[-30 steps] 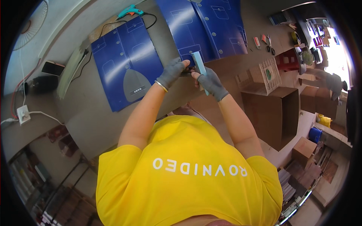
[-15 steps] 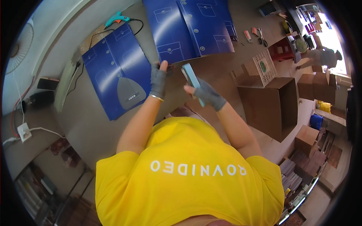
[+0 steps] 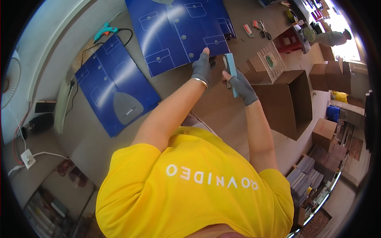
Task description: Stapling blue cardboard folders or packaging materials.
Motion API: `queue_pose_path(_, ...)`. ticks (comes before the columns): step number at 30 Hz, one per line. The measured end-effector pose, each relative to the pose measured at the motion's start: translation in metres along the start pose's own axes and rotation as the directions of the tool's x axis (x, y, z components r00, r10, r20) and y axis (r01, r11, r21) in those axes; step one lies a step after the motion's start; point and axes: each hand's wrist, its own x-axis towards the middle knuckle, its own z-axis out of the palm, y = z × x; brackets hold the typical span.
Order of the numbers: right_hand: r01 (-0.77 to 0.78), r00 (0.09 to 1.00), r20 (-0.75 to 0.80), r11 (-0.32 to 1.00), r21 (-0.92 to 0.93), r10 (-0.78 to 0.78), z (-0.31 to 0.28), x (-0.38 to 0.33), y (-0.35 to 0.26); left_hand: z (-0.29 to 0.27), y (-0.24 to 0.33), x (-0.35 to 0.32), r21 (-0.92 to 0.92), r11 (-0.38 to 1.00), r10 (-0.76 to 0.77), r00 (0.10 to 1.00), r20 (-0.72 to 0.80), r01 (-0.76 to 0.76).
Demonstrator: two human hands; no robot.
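Grey fingerless gloves cover both hands. My left hand (image 3: 203, 66) pinches the near edge of a glossy blue printed sheet (image 3: 164, 37), close to its near right corner, thumb on top and fingers beneath. The sheet shows a jacket front with buttons and pockets. Just right of that corner, my right hand (image 3: 243, 88) is wrapped round a light blue stapler (image 3: 231, 69), whose jaws point away from me and sit beside the sheet's corner. A second blue printed piece (image 3: 115, 85) with a grey pointed panel lies on the table to the left.
Behind the left piece lies a teal glue gun (image 3: 105, 31) with a black cord. Scissors (image 3: 263, 31) and small red-and-white boxes (image 3: 248, 30) are at the far right. An open cardboard box (image 3: 283, 105) stands to the right. Another person (image 3: 331, 38) is in the background.
My left hand has gone from the sheet's near left corner to near its right corner. The stapler in my right hand has moved right with it, turning more upright in view.
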Motion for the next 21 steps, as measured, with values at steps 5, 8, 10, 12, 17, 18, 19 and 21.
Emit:
queue_pose_path(5,0.022,1.000,0.014,1.000,-0.017,-0.022,0.009,0.014,-0.001,-0.002,0.000,-0.028,0.183,0.982,-0.038,0.998,-0.048,0.046)
queue_pose_path(8,0.008,1.000,-0.019,0.998,-0.058,-0.010,0.014,0.020,0.002,-0.003,0.001,-0.034,0.259,0.965,-0.010,0.995,-0.103,0.036)
queue_pose_path(10,-0.063,0.993,-0.105,0.998,-0.025,0.060,0.023,0.018,-0.007,-0.010,0.001,-0.030,0.340,0.940,-0.002,0.996,-0.093,0.033)
queue_pose_path(12,-0.072,0.992,-0.108,0.995,-0.075,0.063,0.025,0.016,-0.008,-0.011,0.001,-0.029,0.400,0.916,0.009,0.993,-0.120,0.040)
queue_pose_path(17,-0.146,0.984,-0.129,0.968,-0.204,0.122,0.024,0.020,-0.002,-0.011,0.003,-0.036,0.522,0.849,0.005,0.985,-0.170,0.086)
queue_pose_path(18,-0.165,0.984,-0.101,0.973,-0.163,0.150,0.026,0.019,-0.003,-0.016,0.003,-0.034,0.527,0.847,0.024,0.988,-0.150,0.060)
queue_pose_path(19,-0.185,0.982,-0.071,0.975,-0.123,0.177,0.029,0.018,-0.002,-0.020,0.003,-0.031,0.533,0.846,0.043,0.991,-0.130,0.033)
queue_pose_path(21,-0.111,0.991,0.073,0.993,0.023,0.109,0.037,0.001,0.012,-0.037,0.011,-0.035,0.489,0.871,0.060,0.998,-0.020,-0.043)
